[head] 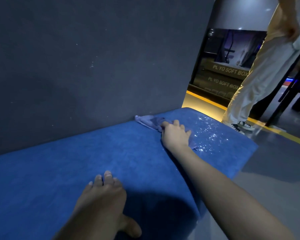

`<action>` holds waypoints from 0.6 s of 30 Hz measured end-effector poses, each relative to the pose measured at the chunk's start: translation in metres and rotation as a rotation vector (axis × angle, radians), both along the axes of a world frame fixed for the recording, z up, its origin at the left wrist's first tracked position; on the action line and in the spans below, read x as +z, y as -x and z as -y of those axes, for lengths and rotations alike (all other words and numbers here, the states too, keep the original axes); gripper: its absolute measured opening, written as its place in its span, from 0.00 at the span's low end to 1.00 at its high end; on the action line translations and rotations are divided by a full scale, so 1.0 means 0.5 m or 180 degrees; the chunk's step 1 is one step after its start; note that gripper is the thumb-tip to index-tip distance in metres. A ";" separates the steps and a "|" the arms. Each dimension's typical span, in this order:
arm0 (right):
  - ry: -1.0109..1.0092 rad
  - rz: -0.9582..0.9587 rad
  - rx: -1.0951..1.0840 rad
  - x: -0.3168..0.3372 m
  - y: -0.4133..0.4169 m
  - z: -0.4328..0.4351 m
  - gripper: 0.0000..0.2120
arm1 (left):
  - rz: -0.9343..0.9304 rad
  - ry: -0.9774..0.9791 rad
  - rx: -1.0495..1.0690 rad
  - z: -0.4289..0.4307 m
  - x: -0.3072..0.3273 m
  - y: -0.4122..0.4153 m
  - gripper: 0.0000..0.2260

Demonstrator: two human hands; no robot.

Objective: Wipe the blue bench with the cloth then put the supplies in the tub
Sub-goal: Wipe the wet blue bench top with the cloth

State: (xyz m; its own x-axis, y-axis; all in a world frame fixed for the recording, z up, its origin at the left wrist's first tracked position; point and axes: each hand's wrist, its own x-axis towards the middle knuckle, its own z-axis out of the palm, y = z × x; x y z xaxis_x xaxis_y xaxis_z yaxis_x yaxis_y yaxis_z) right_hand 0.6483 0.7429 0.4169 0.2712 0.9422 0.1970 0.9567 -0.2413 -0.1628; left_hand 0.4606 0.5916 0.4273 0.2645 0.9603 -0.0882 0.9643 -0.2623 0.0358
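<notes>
The blue bench stretches from the lower left to the middle right, against a dark wall. A pale purple-blue cloth lies on its far end. My right hand presses flat on the cloth with straight, spread fingers. Just right of that hand, white specks are scattered over the bench top. My left hand rests flat on the bench near me, fingers straight. No tub and no other supplies are in view.
The dark grey wall rises directly behind the bench. A person in light trousers and sneakers stands on the grey floor past the bench's far end, near a yellow floor line. Dark boxes with lettering stand behind.
</notes>
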 end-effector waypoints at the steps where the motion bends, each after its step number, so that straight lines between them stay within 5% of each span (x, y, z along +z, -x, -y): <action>1: 0.0051 -0.0017 -0.0117 0.003 -0.003 0.006 0.17 | -0.0115 0.0395 -0.0025 0.000 0.001 -0.003 0.43; 8: -0.0125 0.0051 0.0918 -0.020 0.082 0.057 0.16 | -0.0311 0.0601 -0.0082 -0.003 0.023 0.004 0.40; 15: -0.0059 0.0017 -0.0358 0.001 -0.056 0.083 0.20 | -0.0048 0.0738 0.0014 0.011 0.019 0.012 0.38; 18: -0.0100 0.0011 -0.0088 -0.001 -0.003 0.115 0.18 | 0.0025 0.0707 0.0056 0.015 0.019 0.011 0.39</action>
State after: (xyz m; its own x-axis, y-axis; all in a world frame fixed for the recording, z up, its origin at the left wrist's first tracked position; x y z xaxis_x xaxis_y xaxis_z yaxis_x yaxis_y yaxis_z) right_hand 0.6497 0.6855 0.4162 0.2964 0.9276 0.2275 0.9503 -0.2626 -0.1674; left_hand 0.4553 0.5840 0.4370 0.2493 0.9220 -0.2962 0.9682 -0.2302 0.0982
